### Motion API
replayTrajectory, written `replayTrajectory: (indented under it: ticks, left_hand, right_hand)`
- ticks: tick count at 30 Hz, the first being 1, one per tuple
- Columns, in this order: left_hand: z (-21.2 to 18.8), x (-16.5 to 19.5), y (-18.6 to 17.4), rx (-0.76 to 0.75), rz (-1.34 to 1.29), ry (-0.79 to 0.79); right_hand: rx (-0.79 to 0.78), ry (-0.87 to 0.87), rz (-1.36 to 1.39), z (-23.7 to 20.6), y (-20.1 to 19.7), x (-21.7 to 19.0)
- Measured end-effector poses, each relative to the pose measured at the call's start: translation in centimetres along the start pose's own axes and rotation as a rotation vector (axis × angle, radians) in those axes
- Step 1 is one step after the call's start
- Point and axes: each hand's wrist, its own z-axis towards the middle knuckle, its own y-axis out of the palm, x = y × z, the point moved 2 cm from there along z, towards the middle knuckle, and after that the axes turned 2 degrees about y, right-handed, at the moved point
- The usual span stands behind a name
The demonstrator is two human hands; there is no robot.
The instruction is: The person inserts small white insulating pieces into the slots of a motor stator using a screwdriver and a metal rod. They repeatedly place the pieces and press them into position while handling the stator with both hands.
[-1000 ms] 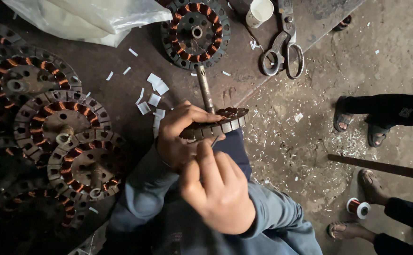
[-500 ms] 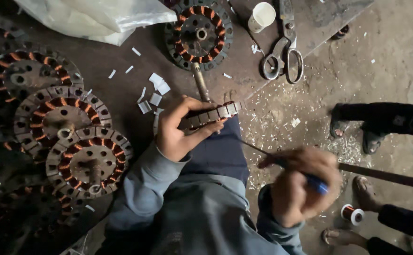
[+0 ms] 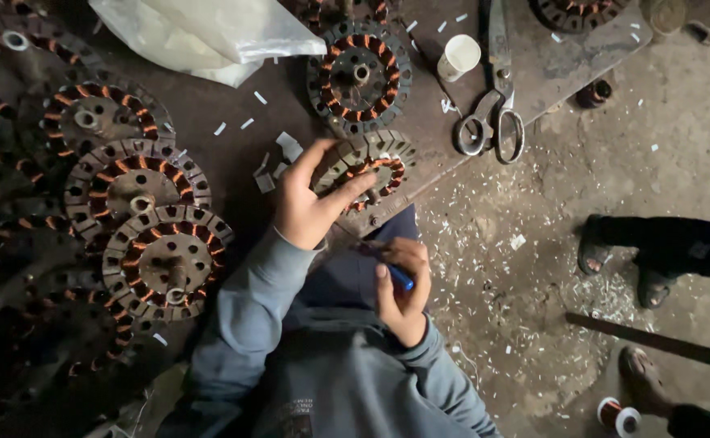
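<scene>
My left hand (image 3: 308, 200) grips a round metal stator (image 3: 368, 168) with copper windings at the front edge of the dark workbench (image 3: 233, 130), fingers spread over its left rim. The stator now lies face up. My right hand (image 3: 404, 288) is close to my body, just below the stator, shut on a thin tool with a blue handle (image 3: 400, 278). Both arms wear grey-blue sleeves.
Several more wound stators (image 3: 137, 180) crowd the bench's left side, and another stator (image 3: 359, 77) lies behind the held one. Scissors (image 3: 491, 113), a white cup (image 3: 459, 57) and a white plastic bag (image 3: 209, 36) lie on the bench. Another person's sandalled feet (image 3: 614, 251) stand right, near a copper wire spool (image 3: 617, 415).
The stator was held on edge; now it lies face up under my left hand. My right hand swung out to the right, then came back near my body with the tool.
</scene>
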Motion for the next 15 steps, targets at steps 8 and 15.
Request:
replayTrajectory:
  ticks: [8, 15]
  left_hand:
    - [0.6, 1.0, -0.3, -0.047, 0.099, 0.039]
    - [-2.8, 3.5, -1.9, 0.097, 0.371, 0.195]
  right_hand:
    - [-0.048, -0.368, -0.315, 1.2, 2.3, -0.1]
    - [-0.098, -0.308, -0.522, 3.7, 4.4, -0.9]
